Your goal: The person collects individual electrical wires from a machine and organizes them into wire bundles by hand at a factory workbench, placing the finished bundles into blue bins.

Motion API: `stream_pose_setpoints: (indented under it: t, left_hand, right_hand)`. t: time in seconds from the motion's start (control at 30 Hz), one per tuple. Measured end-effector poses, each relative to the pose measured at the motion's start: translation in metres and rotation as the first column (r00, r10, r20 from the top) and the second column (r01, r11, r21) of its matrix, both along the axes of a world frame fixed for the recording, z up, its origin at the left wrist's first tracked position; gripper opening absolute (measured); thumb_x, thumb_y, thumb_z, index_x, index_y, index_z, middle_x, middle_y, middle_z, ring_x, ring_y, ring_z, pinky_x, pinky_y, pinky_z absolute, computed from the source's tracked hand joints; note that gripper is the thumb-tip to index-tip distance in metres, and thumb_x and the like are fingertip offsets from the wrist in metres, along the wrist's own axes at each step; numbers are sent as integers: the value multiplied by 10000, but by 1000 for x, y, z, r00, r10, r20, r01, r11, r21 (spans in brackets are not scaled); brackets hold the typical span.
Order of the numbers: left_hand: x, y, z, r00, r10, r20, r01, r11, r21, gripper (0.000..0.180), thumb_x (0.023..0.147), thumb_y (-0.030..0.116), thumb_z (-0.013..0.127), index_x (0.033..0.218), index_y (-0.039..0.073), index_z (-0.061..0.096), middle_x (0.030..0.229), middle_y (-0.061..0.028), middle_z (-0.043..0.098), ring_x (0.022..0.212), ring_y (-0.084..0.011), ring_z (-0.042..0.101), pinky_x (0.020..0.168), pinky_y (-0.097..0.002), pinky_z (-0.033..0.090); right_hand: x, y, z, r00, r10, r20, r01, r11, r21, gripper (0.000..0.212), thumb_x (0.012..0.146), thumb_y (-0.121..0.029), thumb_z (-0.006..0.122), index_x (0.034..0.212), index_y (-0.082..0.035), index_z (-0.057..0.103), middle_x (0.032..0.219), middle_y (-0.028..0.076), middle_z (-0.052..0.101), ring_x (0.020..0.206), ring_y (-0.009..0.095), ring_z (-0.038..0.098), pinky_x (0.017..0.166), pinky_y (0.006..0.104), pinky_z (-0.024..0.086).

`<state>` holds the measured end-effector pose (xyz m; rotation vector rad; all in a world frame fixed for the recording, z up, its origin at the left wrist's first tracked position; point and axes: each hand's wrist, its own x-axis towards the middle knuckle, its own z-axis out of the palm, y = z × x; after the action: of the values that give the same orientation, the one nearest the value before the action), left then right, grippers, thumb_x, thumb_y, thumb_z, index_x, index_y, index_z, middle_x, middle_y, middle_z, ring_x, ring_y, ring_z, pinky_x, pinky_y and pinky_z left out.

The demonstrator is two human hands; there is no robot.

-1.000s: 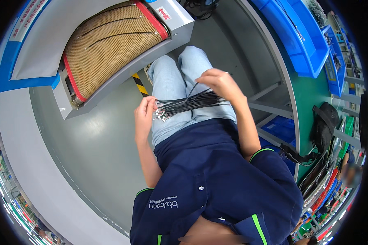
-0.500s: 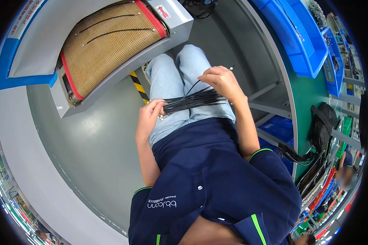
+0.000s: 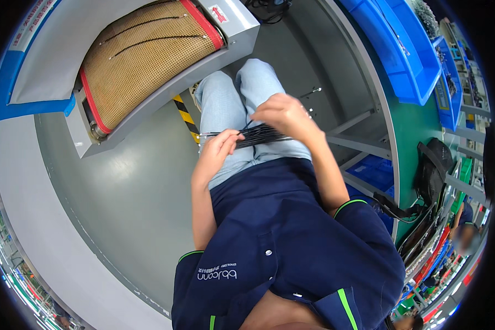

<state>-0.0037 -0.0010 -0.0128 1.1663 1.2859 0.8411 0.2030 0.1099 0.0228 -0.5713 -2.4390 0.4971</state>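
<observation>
A bundle of thin black cables (image 3: pixel 264 135) with small light-coloured ends lies across my thighs. My left hand (image 3: pixel 217 155) is closed on the bundle near its left end, and several cable tips stick out past the fingers. Above the bundle's right part, my right hand (image 3: pixel 287 116) is closed, slightly smeared by motion. From its fingertips a black strand runs down to the bundle, and cable ends show beyond its knuckles. How many strands it grips is hidden.
At upper left is a conveyor with a tan mesh belt (image 3: pixel 143 66) carrying black cables (image 3: pixel 157 42). On the right, blue bins (image 3: pixel 404 60) stand by a green tabletop (image 3: pixel 410 129) with a black bag (image 3: pixel 437 170). A grey table frame (image 3: pixel 363 140) runs beside my right arm.
My left hand has slid right along the bundle. My right hand has dropped slightly and moved left, with cable ends now swinging out beyond it. The cables on the belt have shifted slightly left.
</observation>
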Motion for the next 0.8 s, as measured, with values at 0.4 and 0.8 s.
stream_pose_setpoints:
  t: [0.4,0.8]
  left_hand:
    - [-5,1,8,986,153,-59,-151,988,45,165,914,79,555,991,-24,658,752,-60,657,668,-97,614,613,-228,495]
    - [4,-3,21,936,187,-300,-87,945,317,158,889,91,604,987,-20,657,763,-108,678,632,-147,644,578,-266,506]
  right_hand:
    - [-17,-15,-9,999,32,-35,-38,985,-168,119,675,-59,691,794,-59,685,805,14,671,704,193,632,617,306,508]
    - [-30,-21,-13,973,-1,-231,-49,976,-210,117,729,-52,713,839,-55,674,779,28,666,639,191,593,592,306,479]
